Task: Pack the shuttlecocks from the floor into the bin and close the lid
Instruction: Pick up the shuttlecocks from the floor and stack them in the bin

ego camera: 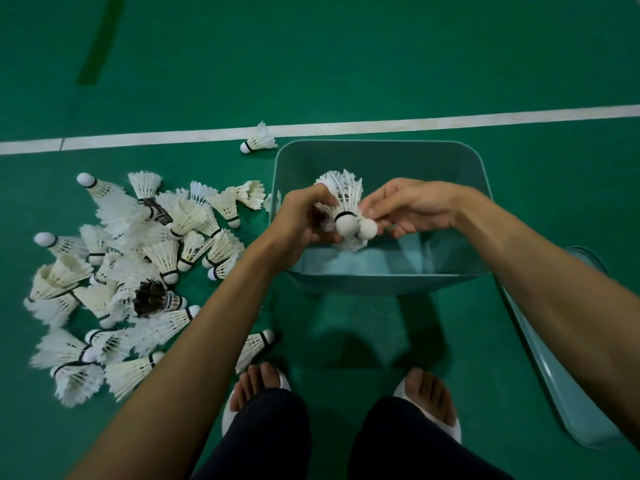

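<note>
Over the open bin (381, 144), my left hand (304, 221) and right hand (412, 206) both gripped a small bunch of shuttlecocks (344, 199), probably to drop them inside together. The large pile (138, 271) lay on the floor (346, 64) beside.

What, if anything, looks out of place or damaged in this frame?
One stray shuttlecock lies alone by the white line, apart from the pile left of the bin. Within the pile, a dark-feathered shuttlecock stands out among white ones; whether it is damaged or just black, I cannot tell.
</note>
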